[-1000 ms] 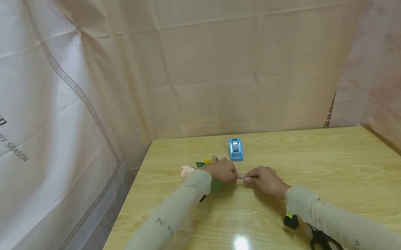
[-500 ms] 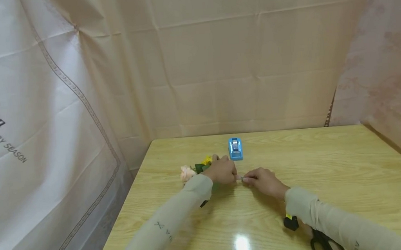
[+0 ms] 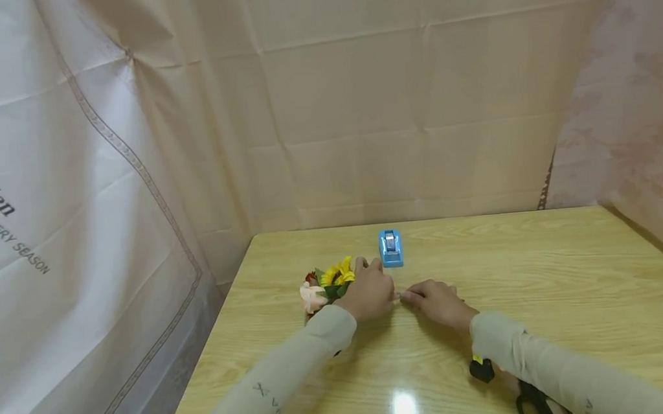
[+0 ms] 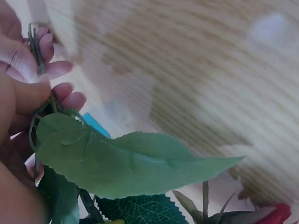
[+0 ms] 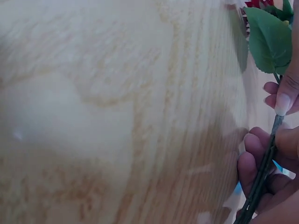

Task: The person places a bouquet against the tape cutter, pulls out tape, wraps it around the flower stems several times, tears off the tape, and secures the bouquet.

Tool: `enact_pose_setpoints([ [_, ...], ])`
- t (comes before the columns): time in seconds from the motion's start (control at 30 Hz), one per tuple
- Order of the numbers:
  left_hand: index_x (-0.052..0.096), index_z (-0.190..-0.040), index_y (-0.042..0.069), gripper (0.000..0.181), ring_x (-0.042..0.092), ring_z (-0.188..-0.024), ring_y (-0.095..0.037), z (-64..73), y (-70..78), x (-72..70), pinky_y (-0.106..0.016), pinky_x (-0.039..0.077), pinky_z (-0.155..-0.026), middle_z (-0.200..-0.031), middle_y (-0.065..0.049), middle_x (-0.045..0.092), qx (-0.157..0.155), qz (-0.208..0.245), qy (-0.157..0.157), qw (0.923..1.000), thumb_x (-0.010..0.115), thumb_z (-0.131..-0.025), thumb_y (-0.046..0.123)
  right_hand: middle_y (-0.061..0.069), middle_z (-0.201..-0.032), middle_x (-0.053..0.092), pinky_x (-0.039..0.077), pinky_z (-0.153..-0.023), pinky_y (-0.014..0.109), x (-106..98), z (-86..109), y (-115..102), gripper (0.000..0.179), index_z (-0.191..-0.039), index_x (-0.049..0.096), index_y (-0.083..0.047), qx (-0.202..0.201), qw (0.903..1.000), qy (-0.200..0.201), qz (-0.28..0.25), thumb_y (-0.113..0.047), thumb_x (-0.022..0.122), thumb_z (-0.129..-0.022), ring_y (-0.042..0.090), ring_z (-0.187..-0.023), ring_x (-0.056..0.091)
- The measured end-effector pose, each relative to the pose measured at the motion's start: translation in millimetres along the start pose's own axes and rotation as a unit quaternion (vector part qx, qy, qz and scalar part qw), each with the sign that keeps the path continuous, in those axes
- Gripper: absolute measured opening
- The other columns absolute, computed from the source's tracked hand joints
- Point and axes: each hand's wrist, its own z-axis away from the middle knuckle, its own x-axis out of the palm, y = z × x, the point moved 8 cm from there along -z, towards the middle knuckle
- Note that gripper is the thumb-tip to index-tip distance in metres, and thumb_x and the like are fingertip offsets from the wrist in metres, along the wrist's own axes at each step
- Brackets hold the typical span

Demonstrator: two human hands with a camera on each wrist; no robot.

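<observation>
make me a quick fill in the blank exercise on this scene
The tape dispenser on the table is ____.
The left hand and right hand grip the bouquet by its ____.
The scissors lie by the ____ sleeve.
The sunflower has ____ petals.

Missing words: blue; stems; right; yellow

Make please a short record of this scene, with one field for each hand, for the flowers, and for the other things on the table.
Left hand: grips the stems near the blooms
Right hand: pinches the same stems, farther from the blooms
Blooms: yellow, pale pink and red
Dispenser: blue, upright, beyond the hands
Scissors: black handles, partly hidden by the right sleeve
Table: light wood grain
</observation>
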Motion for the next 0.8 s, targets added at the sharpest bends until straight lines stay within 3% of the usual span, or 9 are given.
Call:
enact_pose_setpoints([
  [0.13,0.075,-0.078,0.024,0.027,0.045,-0.095,-0.014,3.9,6.6,-0.7,-0.046,0.029,-0.095,-0.072,0.014,0.065,0.012,-0.064,0.012,0.9978,0.066,-0.100,0.036,-0.003,-0.080,0.065,0.012,-0.103,0.078,0.2,-1.5,0.4,0.029,-0.104,0.078,-0.016,0.001,1.0000,-0.006,0.008,-0.027,0.051,-0.109,0.021,-0.086,0.055],
  [0.3,0.077,-0.084,0.026,0.024,0.043,-0.099,-0.014,7.5,16.4,2.6,-0.046,0.028,-0.099,-0.081,0.015,0.070,0.036,-0.161,0.010,0.9863,0.064,-0.102,0.033,-0.004,-0.080,0.064,0.016,-0.101,0.076,1.3,-2.5,-0.7,0.027,-0.105,0.076,-0.015,0.002,0.9997,-0.015,0.018,-0.024,0.051,-0.109,0.020,-0.087,0.055],
  [0.47,0.078,-0.088,0.027,0.021,0.044,-0.101,-0.015,8.4,20.0,6.1,-0.045,0.028,-0.102,-0.086,0.014,0.072,0.037,-0.193,0.006,0.9804,0.064,-0.102,0.035,-0.005,-0.087,0.070,0.027,-0.094,0.067,0.4,-5.1,-0.8,0.023,-0.100,0.077,-0.016,-0.002,0.9995,0.004,0.032,-0.023,0.057,-0.106,0.021,-0.089,0.061],
  [0.53,0.078,-0.088,0.028,0.020,0.044,-0.102,-0.016,7.0,20.0,7.9,-0.045,0.029,-0.100,-0.087,0.013,0.072,0.037,-0.184,-0.005,0.9823,0.065,-0.102,0.034,-0.004,-0.091,0.073,0.029,-0.091,0.062,-1.3,-5.3,-0.1,0.021,-0.100,0.078,-0.017,-0.004,0.9992,0.018,0.036,-0.023,0.059,-0.105,0.022,-0.091,0.063],
  [0.63,0.075,-0.084,0.027,0.021,0.044,-0.099,-0.017,2.6,15.5,8.4,-0.046,0.031,-0.096,-0.083,0.012,0.070,0.024,-0.134,-0.026,0.9904,0.064,-0.101,0.033,0.000,-0.099,0.076,0.032,-0.091,0.061,-4.8,-4.4,-0.2,0.018,-0.102,0.080,-0.015,-0.015,0.9983,0.039,0.040,-0.022,0.064,-0.103,0.028,-0.099,0.067],
  [0.73,0.072,-0.079,0.026,0.024,0.044,-0.093,-0.017,-3.0,3.6,6.2,-0.044,0.031,-0.090,-0.078,0.013,0.067,-0.012,-0.044,-0.054,0.9975,0.065,-0.100,0.035,0.004,-0.105,0.077,0.035,-0.094,0.063,-7.7,-3.6,-2.0,0.017,-0.104,0.081,-0.012,-0.032,0.9972,0.054,0.040,-0.021,0.067,-0.100,0.034,-0.106,0.068],
  [0.8,0.074,-0.079,0.025,0.024,0.044,-0.088,-0.016,-5.7,-5.0,4.1,-0.042,0.028,-0.087,-0.079,0.014,0.065,-0.039,0.025,-0.076,0.9961,0.065,-0.100,0.035,0.006,-0.106,0.077,0.036,-0.093,0.061,-8.5,-3.6,-3.0,0.017,-0.106,0.081,-0.010,-0.041,0.9968,0.056,0.040,-0.020,0.068,-0.099,0.036,-0.108,0.068],
])
